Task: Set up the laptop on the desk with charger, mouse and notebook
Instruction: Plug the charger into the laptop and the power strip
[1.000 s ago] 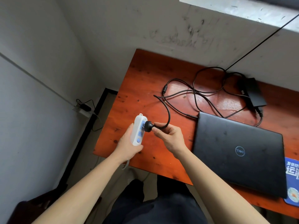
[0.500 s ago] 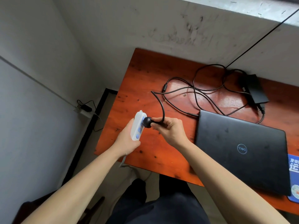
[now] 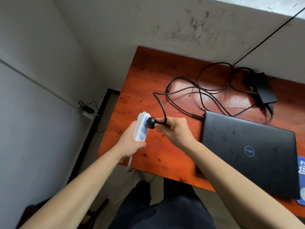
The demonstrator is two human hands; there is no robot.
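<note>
My left hand (image 3: 130, 143) grips a white power strip (image 3: 141, 127) with blue sockets above the left end of the orange-red wooden desk (image 3: 142, 76). My right hand (image 3: 175, 131) holds the charger's black plug (image 3: 151, 123), pressed against the strip's upper socket. The black charger cable (image 3: 200, 95) loops across the desk to the black adapter brick (image 3: 262, 88) at the back. A closed black laptop (image 3: 249, 152) lies to the right, with a cable end at its back left corner.
A blue pad or notebook (image 3: 301, 179) pokes out at the laptop's right edge. A grey wall runs behind the desk. On the floor to the left, a small black adapter (image 3: 87, 109) sits by the wall. My legs are under the desk's front edge.
The plug has stayed pressed at the strip's socket. Both hands have shifted slightly upward and the cable loop above my right hand has straightened a little.
</note>
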